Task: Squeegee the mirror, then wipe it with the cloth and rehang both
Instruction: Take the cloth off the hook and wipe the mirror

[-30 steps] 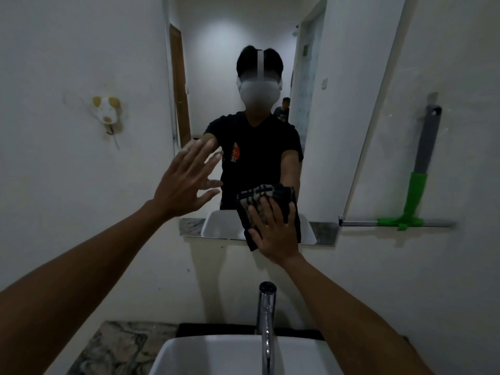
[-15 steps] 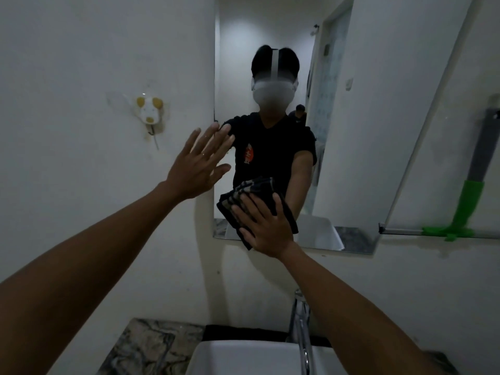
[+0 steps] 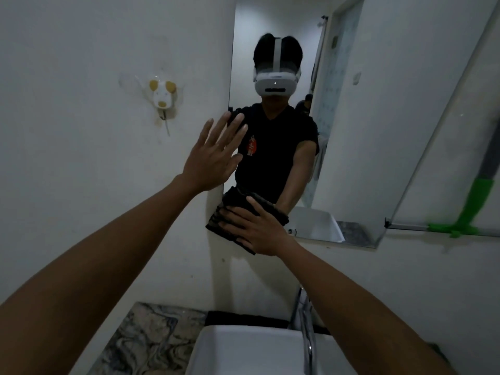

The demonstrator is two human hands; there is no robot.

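Observation:
The mirror [image 3: 378, 131] hangs on the white wall ahead and reflects a person in a black shirt. My right hand [image 3: 259, 231] lies flat on a dark folded cloth [image 3: 220, 223] and presses it against the mirror's lower left corner, part of the cloth overlapping the wall. My left hand [image 3: 213, 155] is raised with fingers spread, palm at the mirror's left edge, holding nothing. The squeegee [image 3: 476, 204], green head and grey handle, hangs on the wall right of the mirror, blade down.
A small dog-shaped wall hook [image 3: 161, 97] is stuck to the wall left of the mirror. Below are a white basin [image 3: 243, 353], a chrome faucet [image 3: 307, 326] and a marbled countertop [image 3: 146, 339].
My right hand has slid the cloth left along the mirror's bottom edge to its lower left corner. The view has shifted left, and my left hand stays raised at the mirror's left edge.

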